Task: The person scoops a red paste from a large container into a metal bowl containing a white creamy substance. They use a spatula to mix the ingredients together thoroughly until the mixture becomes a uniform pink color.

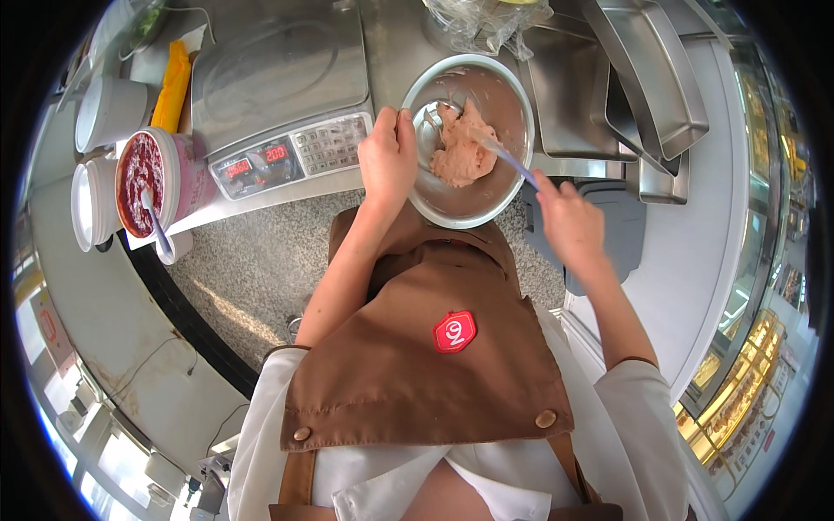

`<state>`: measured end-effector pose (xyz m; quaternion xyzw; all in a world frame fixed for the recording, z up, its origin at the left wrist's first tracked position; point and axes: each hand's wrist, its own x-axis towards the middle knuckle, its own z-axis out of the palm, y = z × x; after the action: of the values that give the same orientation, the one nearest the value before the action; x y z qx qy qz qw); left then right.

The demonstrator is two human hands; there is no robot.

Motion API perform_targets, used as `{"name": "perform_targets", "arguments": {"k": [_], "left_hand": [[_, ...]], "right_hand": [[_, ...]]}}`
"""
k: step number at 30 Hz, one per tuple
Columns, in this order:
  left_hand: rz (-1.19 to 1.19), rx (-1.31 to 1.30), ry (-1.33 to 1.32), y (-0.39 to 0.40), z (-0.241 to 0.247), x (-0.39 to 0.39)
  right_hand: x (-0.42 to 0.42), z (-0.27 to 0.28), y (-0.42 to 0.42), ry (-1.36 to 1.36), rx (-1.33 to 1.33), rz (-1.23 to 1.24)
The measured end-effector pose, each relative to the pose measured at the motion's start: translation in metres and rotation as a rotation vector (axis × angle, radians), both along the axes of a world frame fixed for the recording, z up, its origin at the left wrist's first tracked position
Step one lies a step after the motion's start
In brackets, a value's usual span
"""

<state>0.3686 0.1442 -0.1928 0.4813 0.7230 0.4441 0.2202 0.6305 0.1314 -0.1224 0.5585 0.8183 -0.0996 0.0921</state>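
Observation:
My left hand (389,156) grips the left rim of a round stainless steel mixing bowl (515,111), thumb over the edge. The bowl tilts at the counter's front edge, close against my apron. Inside lies a soft mass of pinkish cream (462,153), with smears on the wall around it. In my right hand (568,221) is the thin bluish handle of a spatula (515,163). Its pale blade rests in the cream, and some cream hides the tip.
Left of the bowl stands a digital scale (280,65) with lit red digits. Beside it are a tub of red jam (140,169) holding another spatula (155,221), white tubs (111,107) and a yellow packet (172,88). Rectangular steel pans (567,98) stack at right; plastic wrap (488,23) lies behind.

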Motion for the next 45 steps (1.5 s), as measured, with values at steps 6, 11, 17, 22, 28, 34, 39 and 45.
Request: {"name": "perform_targets", "arguments": {"k": [6,11,17,22,28,34,39,45], "left_hand": [[0.002,0.015,-0.011,0.006,-0.001,-0.002],[-0.035,-0.009,-0.006,0.009,0.000,-0.007],[-0.037,-0.019,-0.012,0.015,0.001,-0.005],[-0.042,-0.042,-0.013,0.015,0.001,-0.011],[-0.199,-0.048,0.081,0.033,0.018,-0.008],[-0.242,0.010,0.115,0.033,0.027,0.004],[-0.217,-0.034,0.120,0.033,0.029,0.005],[-0.199,-0.013,0.096,0.037,0.022,-0.002]], "right_hand": [[0.025,0.013,-0.007,-0.012,-0.317,-0.003],[0.014,0.046,0.042,0.068,-0.103,0.024],[-0.008,-0.025,0.027,-0.021,-0.220,0.109],[0.003,0.056,0.055,-0.099,-0.244,0.217],[-0.061,0.093,0.112,-0.238,0.005,0.498],[-0.082,0.045,0.128,-0.379,-0.028,0.632],[-0.034,0.049,0.092,-0.334,-0.182,0.590],[-0.043,0.112,0.065,-0.289,0.078,0.438]]}}
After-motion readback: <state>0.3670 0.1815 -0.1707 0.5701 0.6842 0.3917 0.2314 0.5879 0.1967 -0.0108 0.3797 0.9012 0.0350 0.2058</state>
